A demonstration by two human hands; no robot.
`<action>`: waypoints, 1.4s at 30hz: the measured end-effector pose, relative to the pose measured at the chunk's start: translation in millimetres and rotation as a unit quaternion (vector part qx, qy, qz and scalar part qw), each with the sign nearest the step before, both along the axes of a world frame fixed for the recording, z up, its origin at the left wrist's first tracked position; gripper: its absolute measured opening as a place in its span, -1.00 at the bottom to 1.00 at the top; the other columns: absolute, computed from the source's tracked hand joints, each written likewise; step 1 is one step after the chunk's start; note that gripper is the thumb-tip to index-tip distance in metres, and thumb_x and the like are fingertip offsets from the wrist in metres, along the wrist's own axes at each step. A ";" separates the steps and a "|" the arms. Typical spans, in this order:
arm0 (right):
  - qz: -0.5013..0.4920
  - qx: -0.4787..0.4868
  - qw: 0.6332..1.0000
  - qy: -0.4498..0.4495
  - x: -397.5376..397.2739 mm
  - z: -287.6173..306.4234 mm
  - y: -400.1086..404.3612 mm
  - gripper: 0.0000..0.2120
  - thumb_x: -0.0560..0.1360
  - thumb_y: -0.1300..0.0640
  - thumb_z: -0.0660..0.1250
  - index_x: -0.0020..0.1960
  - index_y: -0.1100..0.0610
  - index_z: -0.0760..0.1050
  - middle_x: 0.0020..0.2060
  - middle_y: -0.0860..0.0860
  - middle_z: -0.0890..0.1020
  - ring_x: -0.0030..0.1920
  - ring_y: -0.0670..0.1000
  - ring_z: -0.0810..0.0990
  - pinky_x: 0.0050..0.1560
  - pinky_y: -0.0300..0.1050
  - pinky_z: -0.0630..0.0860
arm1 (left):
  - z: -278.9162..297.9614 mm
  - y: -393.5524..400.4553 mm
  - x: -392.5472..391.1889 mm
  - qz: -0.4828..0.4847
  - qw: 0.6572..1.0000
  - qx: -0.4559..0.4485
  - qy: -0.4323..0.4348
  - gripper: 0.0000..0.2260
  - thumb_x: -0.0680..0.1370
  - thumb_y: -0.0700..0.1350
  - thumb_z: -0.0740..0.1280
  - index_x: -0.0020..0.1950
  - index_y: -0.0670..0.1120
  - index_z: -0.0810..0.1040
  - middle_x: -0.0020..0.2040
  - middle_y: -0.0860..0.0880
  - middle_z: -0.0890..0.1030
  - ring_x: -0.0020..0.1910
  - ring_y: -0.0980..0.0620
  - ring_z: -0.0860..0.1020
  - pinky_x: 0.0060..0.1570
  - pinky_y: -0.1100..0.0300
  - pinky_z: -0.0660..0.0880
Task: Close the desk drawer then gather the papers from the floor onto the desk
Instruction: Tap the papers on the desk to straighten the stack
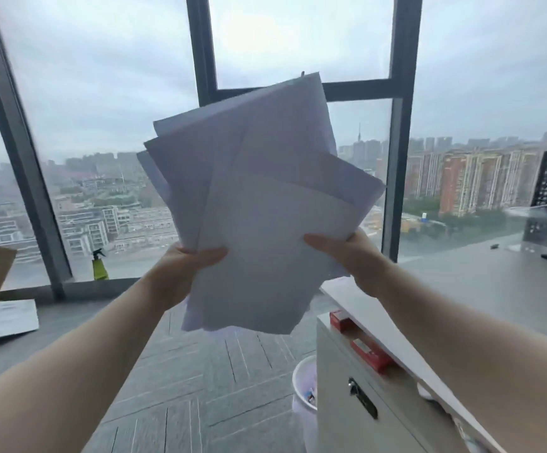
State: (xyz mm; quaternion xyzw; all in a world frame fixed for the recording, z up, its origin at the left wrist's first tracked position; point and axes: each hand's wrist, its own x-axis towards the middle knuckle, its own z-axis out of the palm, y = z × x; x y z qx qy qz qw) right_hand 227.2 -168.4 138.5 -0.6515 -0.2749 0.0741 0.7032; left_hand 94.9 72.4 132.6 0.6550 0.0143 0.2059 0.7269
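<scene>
Big window wall (102,93) fills the far side, grey carpet floor (200,371) below it. Desk (461,289) runs along the right, its white top edge coming near-right to far; under it a white drawer cabinet (357,420) with a lock on its front, which looks flush from here, so I'd judge the drawer step done, though the angle is poor. Flattened cardboard (0,308) lies on the floor far left, a green spray bottle (99,264) at the window sill, a white bin (304,387) just left of the cabinet. Papers (259,197): a loose, fanned stack of blank sheets held up in mid-air at centre frame, off the floor and not yet on the desk; long axis roughly upright, tilted slightly right, corners splayed. Left hand (187,259) pinches the lower left edge, thumb closed over the front, fingers hidden behind. Right hand (347,253) clamps the lower right edge the same way, thumb on front. Both fully closed on the stack. Key relation: the desk top sits right of and below the stack, and the right hand is the nearer one, almost over the desk's far-left corner. No stray sheets visible on the floor in view. Judgement: gather is nearly complete; next move is swing right and lay flat. Risk: splayed sheets slipping out on the tilt.
</scene>
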 end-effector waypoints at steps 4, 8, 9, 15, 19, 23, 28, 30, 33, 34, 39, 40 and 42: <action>-0.026 0.044 0.998 -0.031 -4.9 51.1 -63.8 -0.78 0.38 0.21 0.49 0.03 0.16 0.63 -0.06 0.07 0.71 -0.13 0.03 0.70 -0.03 -0.07 0.66 | 44.2 -69.7 17.8 0.021 0.998 -0.033 -0.051 -0.84 0.38 -0.30 0.44 -0.05 -0.22 0.65 -0.22 -0.07 0.73 -0.25 -0.05 0.69 -0.15 0.04 0.65; -0.091 0.060 0.993 -0.053 -3.5 82.1 -131.5 -0.58 0.32 0.11 0.54 0.15 0.19 0.61 0.05 0.11 0.71 0.05 0.13 0.69 0.12 0.05 0.60 | 72.8 -138.4 44.6 -0.007 0.996 -0.046 -0.077 -0.90 0.40 -0.27 0.43 -0.10 -0.19 0.67 -0.22 -0.07 0.73 -0.24 -0.04 0.69 -0.18 0.07 0.65; -0.108 0.061 0.990 -0.061 -2.5 88.3 -149.6 -0.58 0.29 0.08 0.55 0.12 0.17 0.62 0.03 0.09 0.72 0.03 0.11 0.70 0.10 0.04 0.61 | 78.7 -155.7 50.5 -0.022 0.995 -0.047 -0.085 -0.93 0.42 -0.28 0.42 -0.15 -0.19 0.68 -0.24 -0.06 0.73 -0.27 -0.03 0.69 -0.24 0.11 0.65; -0.193 0.064 0.975 -0.086 4.5 104.2 -241.0 -0.80 0.31 0.10 0.55 -0.10 0.08 0.63 -0.15 -0.02 0.74 -0.16 -0.01 0.71 -0.06 -0.09 0.64 | 92.1 -244.3 82.3 -0.095 0.990 -0.040 -0.099 -0.89 0.43 -0.30 0.39 -0.25 -0.18 0.70 -0.32 -0.04 0.73 -0.34 0.01 0.68 -0.29 0.16 0.64; -0.201 0.059 0.976 -0.062 3.0 91.6 -275.2 -0.85 0.36 0.19 0.52 -0.10 0.12 0.62 -0.39 -0.11 0.72 -0.38 -0.10 0.70 -0.33 -0.18 0.63 | 71.9 -279.3 97.4 -0.113 0.991 -0.017 -0.072 -0.92 0.39 -0.27 0.45 -0.13 -0.20 0.67 -0.26 -0.08 0.73 -0.30 -0.02 0.68 -0.18 0.09 0.65; -0.200 0.052 0.977 -0.051 4.9 71.2 -295.4 -0.75 0.34 0.17 0.54 0.00 0.10 0.63 -0.11 0.03 0.75 -0.19 0.05 0.73 -0.13 0.06 0.67 | 55.0 -301.0 104.7 -0.126 0.991 -0.011 -0.036 -0.79 0.28 -0.19 0.52 -0.12 -0.22 0.69 -0.16 -0.16 0.72 -0.20 -0.11 0.68 -0.02 -0.06 0.62; -0.201 0.056 0.976 -0.062 9.5 64.5 -313.6 -0.72 0.34 0.18 0.53 0.03 0.05 0.59 -0.23 -0.10 0.75 -0.25 -0.10 0.73 -0.32 -0.19 0.62 | 49.0 -314.8 112.0 -0.155 0.987 0.006 -0.042 -0.87 0.27 -0.20 0.51 -0.21 -0.15 0.72 -0.21 -0.10 0.74 -0.23 -0.07 0.69 -0.13 0.06 0.64; -0.196 0.045 0.978 -0.056 11.0 62.3 -320.0 -0.61 0.31 0.14 0.55 0.12 0.07 0.59 -0.09 -0.03 0.75 -0.12 -0.02 0.73 -0.16 -0.09 0.65 | 47.6 -318.3 114.3 -0.163 0.986 0.004 -0.043 -0.92 0.30 -0.27 0.50 -0.24 -0.15 0.72 -0.25 -0.08 0.74 -0.28 -0.03 0.69 -0.23 0.12 0.64; -0.189 0.018 0.981 -0.042 10.4 59.6 -327.7 -0.57 0.31 0.11 0.56 0.15 0.06 0.59 0.02 0.04 0.73 0.02 0.08 0.71 0.10 0.08 0.61 | 45.8 -321.2 116.7 -0.169 0.985 0.012 -0.043 -0.90 0.34 -0.33 0.48 -0.25 -0.14 0.72 -0.26 -0.08 0.73 -0.29 -0.02 0.69 -0.27 0.15 0.63; -0.186 0.011 0.982 -0.039 10.7 58.8 -329.2 -0.57 0.30 0.10 0.56 0.15 0.07 0.60 0.02 0.04 0.73 0.02 0.09 0.71 0.12 0.10 0.60 | 45.6 -321.6 117.5 -0.169 0.984 0.017 -0.043 -0.89 0.33 -0.32 0.48 -0.25 -0.13 0.73 -0.26 -0.08 0.74 -0.29 -0.02 0.69 -0.27 0.15 0.63; -0.201 0.019 0.978 -0.060 13.9 59.5 -329.8 -0.58 0.29 0.13 0.57 0.13 0.09 0.61 0.02 0.07 0.73 0.03 0.12 0.71 0.12 0.13 0.60 | 49.8 -325.6 122.1 -0.158 0.986 0.022 -0.052 -0.80 0.26 -0.20 0.51 -0.13 -0.14 0.71 -0.15 -0.12 0.74 -0.19 -0.07 0.69 -0.16 0.07 0.63; -0.204 0.026 0.976 -0.068 14.9 59.9 -328.8 -0.58 0.30 0.14 0.57 0.13 0.09 0.61 0.01 0.07 0.73 0.03 0.12 0.71 0.12 0.11 0.61 | 51.5 -326.8 123.4 -0.149 0.987 0.013 -0.056 -0.76 0.26 -0.16 0.52 -0.09 -0.15 0.70 -0.12 -0.13 0.73 -0.17 -0.09 0.68 -0.12 0.03 0.63; -0.210 0.036 0.973 -0.085 17.0 60.3 -326.4 -0.58 0.29 0.13 0.57 0.13 0.09 0.60 0.01 0.06 0.73 0.03 0.11 0.70 0.10 0.10 0.61 | 54.9 -329.9 125.6 -0.124 0.990 -0.007 -0.062 -0.67 0.26 -0.08 0.53 -0.02 -0.17 0.68 -0.07 -0.17 0.71 -0.13 -0.14 0.67 -0.03 -0.07 0.61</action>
